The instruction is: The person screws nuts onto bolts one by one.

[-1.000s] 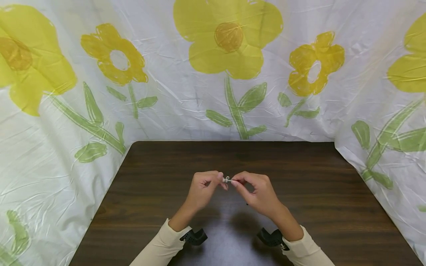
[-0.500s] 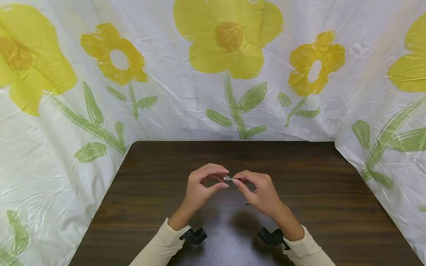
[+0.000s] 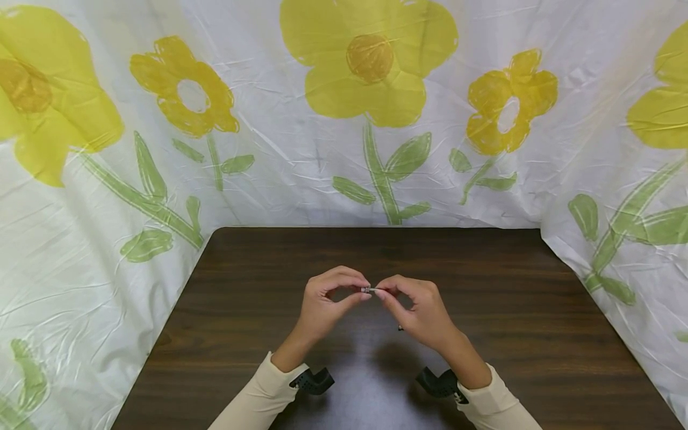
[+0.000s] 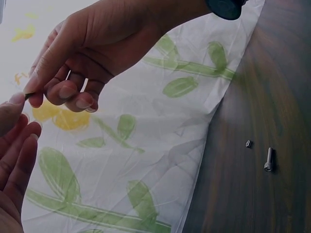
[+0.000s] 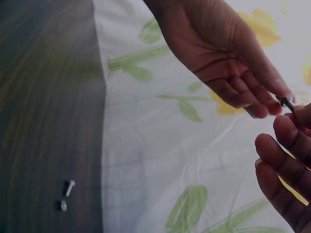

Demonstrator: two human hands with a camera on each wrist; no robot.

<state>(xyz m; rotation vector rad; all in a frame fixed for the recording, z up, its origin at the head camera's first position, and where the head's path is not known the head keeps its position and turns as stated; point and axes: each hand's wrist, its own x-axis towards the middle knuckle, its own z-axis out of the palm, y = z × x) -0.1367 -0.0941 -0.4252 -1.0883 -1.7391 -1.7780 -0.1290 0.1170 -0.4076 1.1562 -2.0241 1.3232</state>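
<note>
1. Both hands are narrowed to fingertip pinches: the left hand (image 3: 325, 301) at the thicker end of a small, slim silver metal bolt (image 3: 369, 290), the right hand (image 3: 416, 310) on its thin shank.
2. The bolt is held in the air above the dark brown wood-grain surface (image 3: 258, 334).
3. A loosened pinch could drop it; pulling or twisting off-line could tilt it or cross a thread.
4. Its long axis runs roughly level, left to right, thicker end leftward; whether that is head or nut, one cannot tell.
</note>
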